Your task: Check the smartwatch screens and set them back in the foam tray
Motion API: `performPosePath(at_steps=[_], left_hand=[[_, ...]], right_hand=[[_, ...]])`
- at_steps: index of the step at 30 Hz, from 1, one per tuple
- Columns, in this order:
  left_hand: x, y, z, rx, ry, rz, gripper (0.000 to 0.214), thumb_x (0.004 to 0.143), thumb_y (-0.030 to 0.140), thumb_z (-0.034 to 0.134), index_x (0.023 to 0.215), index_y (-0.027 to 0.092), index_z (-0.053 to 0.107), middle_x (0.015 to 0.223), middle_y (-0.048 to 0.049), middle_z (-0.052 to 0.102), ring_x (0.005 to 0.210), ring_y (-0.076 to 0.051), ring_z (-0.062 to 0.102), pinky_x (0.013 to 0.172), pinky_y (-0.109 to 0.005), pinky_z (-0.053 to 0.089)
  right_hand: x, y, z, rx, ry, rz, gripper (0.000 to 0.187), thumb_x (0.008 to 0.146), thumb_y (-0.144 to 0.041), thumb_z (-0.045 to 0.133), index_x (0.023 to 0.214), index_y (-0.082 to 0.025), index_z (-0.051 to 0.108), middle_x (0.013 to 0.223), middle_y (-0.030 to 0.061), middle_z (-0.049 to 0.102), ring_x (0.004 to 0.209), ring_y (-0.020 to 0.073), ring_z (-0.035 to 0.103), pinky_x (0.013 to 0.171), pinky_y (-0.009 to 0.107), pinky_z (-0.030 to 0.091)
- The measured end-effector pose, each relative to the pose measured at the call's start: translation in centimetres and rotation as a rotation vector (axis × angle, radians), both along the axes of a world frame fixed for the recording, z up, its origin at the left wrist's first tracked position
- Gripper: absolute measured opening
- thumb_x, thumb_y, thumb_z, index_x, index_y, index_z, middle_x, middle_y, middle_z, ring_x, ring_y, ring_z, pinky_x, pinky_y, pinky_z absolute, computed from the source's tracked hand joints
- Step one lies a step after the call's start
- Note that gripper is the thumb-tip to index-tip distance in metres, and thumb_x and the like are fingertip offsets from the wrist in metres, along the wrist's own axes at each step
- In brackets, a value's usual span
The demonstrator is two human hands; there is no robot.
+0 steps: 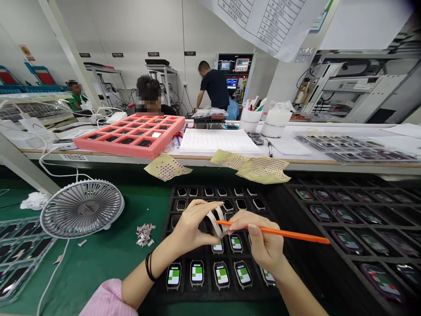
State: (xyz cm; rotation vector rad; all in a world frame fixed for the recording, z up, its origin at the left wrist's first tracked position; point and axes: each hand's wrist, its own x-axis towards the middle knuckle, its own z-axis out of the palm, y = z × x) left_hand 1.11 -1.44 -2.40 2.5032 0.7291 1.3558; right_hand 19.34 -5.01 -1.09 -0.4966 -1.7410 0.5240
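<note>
My left hand (pixel 192 224) is closed around a pale-rimmed smartwatch body (pixel 214 224), held on edge between thumb and fingers. A second pale rim (pixel 219 213) shows close beside it; I cannot tell whether it is a separate watch. My right hand (pixel 263 239) pinches a long orange stick (pixel 289 234), its narrow tip at the watch's side. Both hands are above a black foam tray (pixel 184 295) with several watch bodies in its compartments. In the front rows, such as this watch (pixel 222 275), screens are lit green and white; those farther back look dark.
A grey fan (pixel 83 210) stands on the green mat at left, near small loose strips (pixel 144 235). Another watch tray (pixel 355 250) lies right. Yellow sticker sheets (pixel 263 168) hang from the shelf edge, below a pink foam tray (pixel 131 151). Several people are beyond.
</note>
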Motion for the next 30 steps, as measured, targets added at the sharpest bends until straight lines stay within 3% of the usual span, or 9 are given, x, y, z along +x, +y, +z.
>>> performPosePath(at_steps=[5, 8, 11, 13, 14, 16, 19, 24, 30], left_hand=[[-0.1, 0.3, 0.0, -0.095, 0.036, 0.052, 0.060, 0.062, 0.012, 0.068, 0.120, 0.021, 0.056, 0.109, -0.0066, 0.070, 0.092, -0.023, 0.066, 0.088, -0.040, 0.049], [-0.3, 0.7, -0.1, -0.098, 0.055, 0.109, 0.063, 0.062, 0.012, 0.069, 0.122, 0.021, 0.055, 0.113, -0.0078, 0.069, 0.098, -0.025, 0.065, 0.091, -0.041, 0.048], [-0.5, 1.3, -0.3, -0.049, 0.082, 0.194, 0.060, 0.066, 0.014, 0.069, 0.124, 0.018, 0.054, 0.128, -0.0141, 0.060, 0.113, -0.028, 0.059, 0.096, -0.043, 0.045], [-0.6, 1.5, -0.5, -0.013, 0.107, 0.240, 0.058, 0.068, 0.014, 0.068, 0.124, 0.016, 0.054, 0.136, -0.0172, 0.052, 0.120, -0.029, 0.053, 0.099, -0.045, 0.043], [-0.6, 1.6, -0.6, 0.001, 0.119, 0.256, 0.057, 0.068, 0.014, 0.067, 0.124, 0.016, 0.054, 0.138, -0.0176, 0.050, 0.121, -0.030, 0.052, 0.099, -0.046, 0.043], [-0.6, 1.6, -0.7, 0.013, 0.145, 0.265, 0.055, 0.070, 0.014, 0.066, 0.123, 0.018, 0.054, 0.138, -0.0167, 0.050, 0.121, -0.030, 0.053, 0.098, -0.047, 0.043], [-0.3, 1.4, -0.7, -0.021, 0.149, 0.242, 0.054, 0.072, 0.014, 0.066, 0.123, 0.021, 0.052, 0.136, -0.0134, 0.053, 0.120, -0.028, 0.053, 0.098, -0.046, 0.044], [-0.1, 1.1, 0.0, -0.074, 0.036, 0.237, 0.061, 0.075, 0.026, 0.071, 0.129, 0.021, 0.043, 0.127, -0.0128, 0.058, 0.117, -0.026, 0.055, 0.095, -0.043, 0.048], [-0.2, 0.8, 0.4, -0.018, 0.040, 0.257, 0.048, 0.075, 0.020, 0.071, 0.119, 0.022, 0.051, 0.114, -0.0084, 0.065, 0.107, -0.024, 0.061, 0.091, -0.040, 0.049]], right_hand=[[0.4, 0.1, 0.2, -0.007, -0.037, -0.014, 0.026, 0.097, -0.019, 0.036, 0.092, -0.021, 0.062, 0.075, 0.0051, 0.067, 0.068, 0.0184, 0.065, 0.062, 0.034, 0.053], [0.4, 0.4, 0.2, -0.103, 0.151, -0.094, 0.027, 0.099, -0.025, 0.031, 0.093, -0.023, 0.057, 0.079, 0.0041, 0.070, 0.071, 0.0184, 0.067, 0.062, 0.034, 0.055], [-0.5, 1.2, -0.1, -0.286, 0.273, -0.190, 0.015, 0.098, -0.029, 0.037, 0.090, -0.023, 0.049, 0.106, 0.0072, 0.068, 0.096, 0.0208, 0.066, 0.069, 0.035, 0.057], [-1.4, 1.8, -0.6, -0.433, 0.195, -0.140, 0.015, 0.090, -0.032, 0.054, 0.083, -0.023, 0.043, 0.123, 0.0082, 0.059, 0.107, 0.0218, 0.061, 0.075, 0.035, 0.056], [-1.9, 2.2, -0.9, -0.508, 0.133, -0.100, 0.024, 0.084, -0.033, 0.062, 0.080, -0.023, 0.040, 0.121, 0.0076, 0.059, 0.101, 0.0208, 0.062, 0.073, 0.034, 0.055], [-2.7, 2.8, -1.5, -0.627, 0.025, -0.048, 0.038, 0.074, -0.032, 0.072, 0.074, -0.024, 0.035, 0.093, 0.0010, 0.062, 0.072, 0.0146, 0.061, 0.060, 0.028, 0.051], [-3.1, 3.3, -2.0, -0.704, 0.055, -0.013, 0.044, 0.070, -0.034, 0.075, 0.070, -0.024, 0.032, 0.061, -0.0094, 0.042, 0.050, 0.0088, 0.044, 0.049, 0.023, 0.041], [-2.9, 3.0, -1.3, -0.874, 0.374, 0.193, 0.043, 0.075, -0.038, 0.071, 0.072, -0.024, 0.030, 0.080, -0.0036, 0.055, 0.070, 0.0164, 0.063, 0.062, 0.031, 0.052], [-3.0, 2.6, -1.2, -0.842, 0.459, 0.228, 0.039, 0.080, -0.030, 0.070, 0.074, -0.024, 0.032, 0.087, -0.0017, 0.060, 0.085, 0.0218, 0.069, 0.071, 0.036, 0.056]])
